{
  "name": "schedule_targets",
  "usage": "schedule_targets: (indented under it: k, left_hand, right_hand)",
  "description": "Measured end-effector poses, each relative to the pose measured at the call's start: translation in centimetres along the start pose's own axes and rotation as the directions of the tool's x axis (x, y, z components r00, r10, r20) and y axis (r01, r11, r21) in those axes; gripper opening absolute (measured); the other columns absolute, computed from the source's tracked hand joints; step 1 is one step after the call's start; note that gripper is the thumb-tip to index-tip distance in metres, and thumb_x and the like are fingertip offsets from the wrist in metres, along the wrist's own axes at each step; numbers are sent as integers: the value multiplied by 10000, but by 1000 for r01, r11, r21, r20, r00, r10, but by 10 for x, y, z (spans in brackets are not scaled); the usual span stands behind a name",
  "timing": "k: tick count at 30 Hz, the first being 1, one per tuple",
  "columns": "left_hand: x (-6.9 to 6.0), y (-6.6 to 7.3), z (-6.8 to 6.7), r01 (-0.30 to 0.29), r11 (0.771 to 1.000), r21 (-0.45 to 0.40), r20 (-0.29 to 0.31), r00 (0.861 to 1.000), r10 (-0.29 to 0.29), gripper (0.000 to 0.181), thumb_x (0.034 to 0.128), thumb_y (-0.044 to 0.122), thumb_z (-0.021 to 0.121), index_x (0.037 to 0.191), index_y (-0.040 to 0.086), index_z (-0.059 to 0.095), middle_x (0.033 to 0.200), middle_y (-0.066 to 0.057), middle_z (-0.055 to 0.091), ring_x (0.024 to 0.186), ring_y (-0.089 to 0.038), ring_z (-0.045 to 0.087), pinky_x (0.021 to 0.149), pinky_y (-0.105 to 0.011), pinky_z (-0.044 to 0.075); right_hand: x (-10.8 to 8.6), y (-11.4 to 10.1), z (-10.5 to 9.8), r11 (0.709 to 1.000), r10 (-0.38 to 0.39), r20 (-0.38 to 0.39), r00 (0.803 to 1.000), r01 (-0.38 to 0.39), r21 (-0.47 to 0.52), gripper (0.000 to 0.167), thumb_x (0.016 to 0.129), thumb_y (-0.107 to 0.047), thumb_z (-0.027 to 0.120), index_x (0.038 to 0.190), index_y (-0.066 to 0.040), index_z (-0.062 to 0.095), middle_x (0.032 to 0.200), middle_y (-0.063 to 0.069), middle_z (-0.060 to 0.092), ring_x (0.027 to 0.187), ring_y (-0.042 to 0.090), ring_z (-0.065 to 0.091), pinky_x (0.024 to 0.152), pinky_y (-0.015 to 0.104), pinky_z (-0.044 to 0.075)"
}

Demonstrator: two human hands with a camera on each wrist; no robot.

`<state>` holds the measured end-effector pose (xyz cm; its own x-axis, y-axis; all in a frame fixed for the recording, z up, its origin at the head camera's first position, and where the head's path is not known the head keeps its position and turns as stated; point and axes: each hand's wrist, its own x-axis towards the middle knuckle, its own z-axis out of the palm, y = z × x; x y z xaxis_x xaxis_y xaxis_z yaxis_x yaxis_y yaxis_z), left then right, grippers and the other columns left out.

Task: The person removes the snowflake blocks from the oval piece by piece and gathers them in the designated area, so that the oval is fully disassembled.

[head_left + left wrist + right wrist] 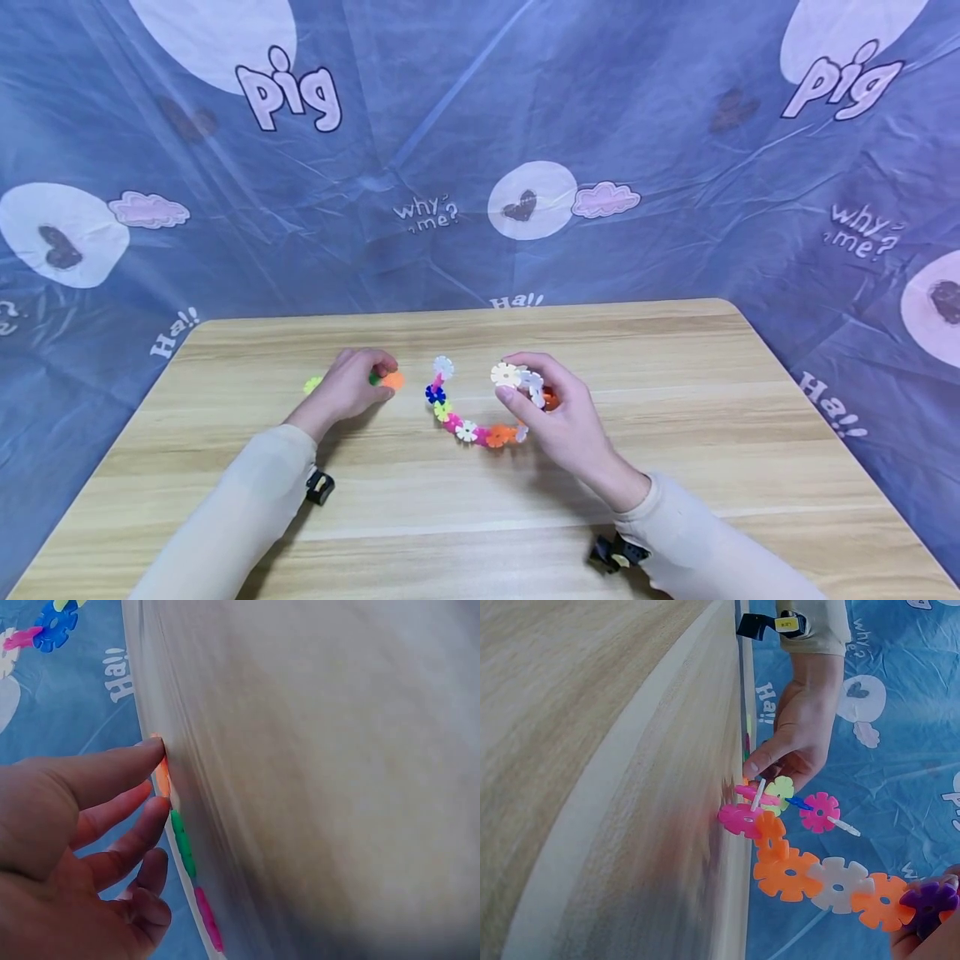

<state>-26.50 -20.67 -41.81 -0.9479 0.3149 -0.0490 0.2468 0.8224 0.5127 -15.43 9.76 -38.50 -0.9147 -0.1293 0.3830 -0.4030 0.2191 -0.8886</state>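
Observation:
My left hand [347,389] pinches an orange flower disc [393,381] by its edges on the wooden table. In the left wrist view, a green disc [182,844] and a pink disc [208,919] lie in line with it, and a yellow-green disc [312,385] peeks out behind the hand. Raised at the right, my right hand [566,417] holds a chain of interlocked flower discs [467,431] in several colours. Its thumb and index finger pinch a whitish disc [505,374]. A purple disc [928,906] sits against the fingers. The chain curves leftward to a pale end disc [443,367].
The wooden table [420,517] ends at a blue printed cloth [450,108] hung behind and along both sides. Black wrist mounts [320,487] sit under both sleeves.

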Motion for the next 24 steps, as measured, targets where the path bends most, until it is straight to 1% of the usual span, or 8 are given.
schedule_targets:
  k: [4, 8, 11, 13, 14, 19, 21, 24]
  left_hand:
    - [-1, 0, 0, -3, 1000, -6, -1, 1000, 3, 376, 849, 136, 805, 1200, 76, 683, 1073, -47, 649, 1099, -292, 487, 976, -495, 412]
    - [-8, 0, -3, -27, 994, -102, 8, 1000, 28, 416, 868, 141, 782, 1255, 57, 653, 1079, -58, 652, 1057, -272, 536, 955, -478, 450]
    - [-13, 2, -5, -48, 982, -184, 13, 999, 51, 432, 887, 157, 767, 1285, 54, 637, 1095, -65, 656, 989, -241, 576, 880, -419, 494]
    - [-15, 4, -4, -66, 973, -220, 10, 998, 70, 434, 897, 180, 762, 1291, 54, 633, 1100, -62, 656, 968, -224, 583, 828, -381, 502]
    - [-17, 4, -4, -79, 970, -232, 6, 997, 82, 433, 903, 192, 757, 1292, 51, 632, 1095, -59, 655, 964, -220, 582, 806, -370, 500]
    - [-24, 11, -2, -108, 951, -289, -24, 994, 106, 433, 913, 228, 753, 1290, 54, 632, 1024, -19, 649, 937, -201, 583, 725, -337, 496]
    - [-27, 15, -2, -120, 944, -308, -41, 993, 113, 432, 912, 233, 755, 1289, 59, 636, 1004, -1, 650, 923, -192, 587, 713, -330, 497]
    - [-31, 23, -2, -159, 928, -337, -64, 987, 146, 432, 914, 231, 752, 1287, 51, 635, 985, 8, 664, 905, -193, 596, 715, -322, 495]
  right_hand:
    - [-1, 1, -1, 1000, -4, 2, 1000, 4, 3, 325, 923, -169, 746, 1230, -214, 648, 1066, 22, 648, 776, 214, 594, 634, 291, 534]
    - [-2, 2, -2, 1000, -4, 1, 1000, 4, 9, 324, 923, -167, 746, 1229, -206, 648, 1061, 25, 649, 763, 205, 591, 626, 288, 532]
    - [-3, 2, -3, 1000, -2, -3, 1000, 2, 17, 314, 925, -162, 743, 1222, -198, 652, 1034, 38, 646, 742, 196, 579, 611, 279, 522]
    - [-4, 3, -3, 1000, -1, -6, 1000, 1, 21, 306, 925, -160, 742, 1217, -196, 655, 1018, 45, 644, 731, 194, 569, 600, 275, 513]
    - [-4, 3, -3, 1000, -2, -7, 1000, 3, 25, 304, 926, -156, 740, 1216, -190, 655, 1014, 47, 642, 728, 194, 567, 598, 274, 510]
    - [-4, 3, -3, 1000, -6, 0, 1000, 6, 18, 304, 927, -163, 741, 1216, -200, 653, 1024, 38, 646, 731, 194, 571, 601, 277, 514]
    - [-4, 3, -3, 1000, -7, 3, 1000, 7, 17, 304, 927, -165, 741, 1214, -207, 653, 1026, 36, 647, 737, 196, 573, 605, 277, 517]
    - [-4, 4, -4, 1000, -13, 7, 1000, 13, 20, 307, 925, -159, 742, 1215, -208, 651, 1025, 39, 647, 740, 196, 574, 602, 273, 518]
